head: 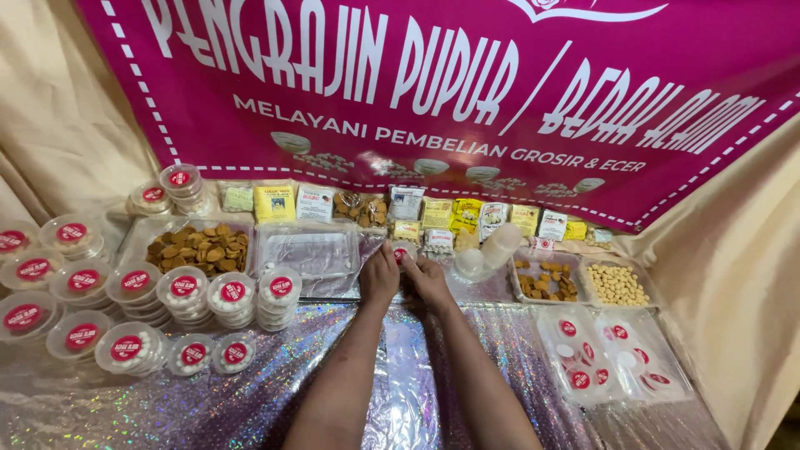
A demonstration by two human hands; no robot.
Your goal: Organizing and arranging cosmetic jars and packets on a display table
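My left hand (380, 276) and my right hand (427, 279) meet at the middle of a shiny holographic table cover (250, 400). Between the fingertips sits a small round clear container with a red label (403, 252), and both hands close on it. Just left of my left hand lies a clear plastic tray of small white pellets (307, 252). To the right of my right hand stand stacked empty clear cups (492, 250).
Stacks of red-labelled round tubs (179, 296) fill the left side. A tray of brown pieces (198, 247) sits behind them. Trays of brown and beige pieces (583, 282) and bagged tubs (608, 354) lie right. Small packets (433, 215) line a magenta banner (467, 100).
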